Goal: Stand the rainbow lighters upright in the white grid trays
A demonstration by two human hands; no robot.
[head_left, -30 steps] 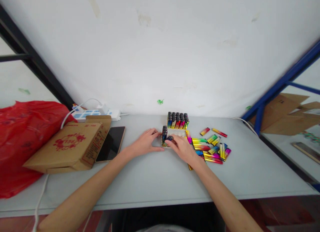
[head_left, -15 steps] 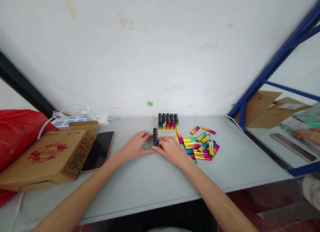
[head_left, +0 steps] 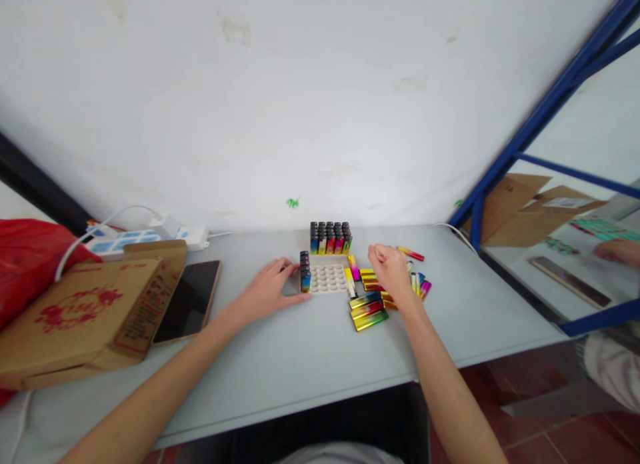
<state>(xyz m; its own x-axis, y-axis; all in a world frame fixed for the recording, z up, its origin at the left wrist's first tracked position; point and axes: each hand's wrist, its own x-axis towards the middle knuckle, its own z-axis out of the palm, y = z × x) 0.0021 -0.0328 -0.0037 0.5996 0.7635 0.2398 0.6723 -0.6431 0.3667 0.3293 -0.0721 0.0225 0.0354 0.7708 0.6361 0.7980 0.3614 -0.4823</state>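
A pale tray point(head_left: 329, 279) with rows of round holes lies on the table. Upright lighters point(head_left: 305, 272) with black tops fill its left column. My left hand point(head_left: 273, 287) rests at that side, thumb and fingers spread around the column and the tray's front left corner. To the right of the tray, my right hand point(head_left: 390, 267) is closed above a pile of loose lighters point(head_left: 369, 311) in shiny rainbow colours. Whatever its fingers hold, if anything, is hidden. Behind the tray stands a block of upright lighters point(head_left: 330, 239) in close rows.
On the left are a cardboard box point(head_left: 85, 317), a dark phone or tablet point(head_left: 190, 297), a power strip point(head_left: 145, 241) and a red bag point(head_left: 35, 264). A blue metal frame point(head_left: 543, 107) rises at right; beyond it are an open carton point(head_left: 520, 211) and another person's hand point(head_left: 620, 251).
My right hand has left the tray and moved right over the loose lighters, uncovering the tray's holes. My left hand stays by the left column. The whole view has shifted slightly.
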